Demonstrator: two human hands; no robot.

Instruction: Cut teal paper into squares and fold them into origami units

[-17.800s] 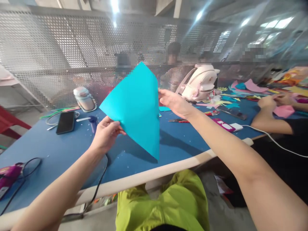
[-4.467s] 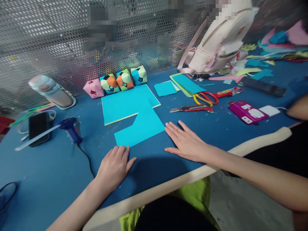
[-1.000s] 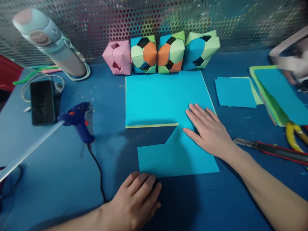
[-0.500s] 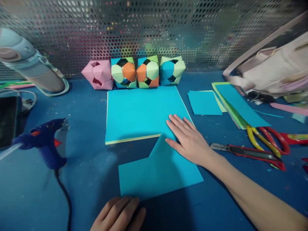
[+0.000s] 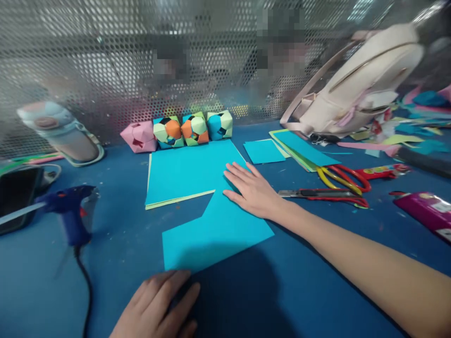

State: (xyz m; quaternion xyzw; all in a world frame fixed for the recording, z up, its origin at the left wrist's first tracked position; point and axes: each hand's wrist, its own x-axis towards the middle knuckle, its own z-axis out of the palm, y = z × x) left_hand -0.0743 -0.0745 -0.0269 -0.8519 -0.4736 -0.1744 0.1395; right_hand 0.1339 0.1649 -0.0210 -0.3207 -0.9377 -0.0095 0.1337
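A blue worktop (image 5: 120, 249) fills the lower view, backed by a perforated metal screen (image 5: 116, 61). Against the screen, toward the right, leans a pale backpack (image 5: 366, 80). Mid-worktop lies a stack of large blue sheets (image 5: 183, 173), and an angular blue sheet (image 5: 214, 234) laps over its near right corner. The right hand (image 5: 252, 192) lies flat on that sheet's far part, its grip apart, fingers spread. The left hand (image 5: 155, 305) is loosely curled at the sheet's near left corner, its grip apart too; whether the fingertips touch the paper I cannot tell. A blue glue gun (image 5: 70, 211) lies off to the left. Four paper balls (image 5: 172, 129) line up behind the stack; small blue squares (image 5: 264, 151) lie just right of it.
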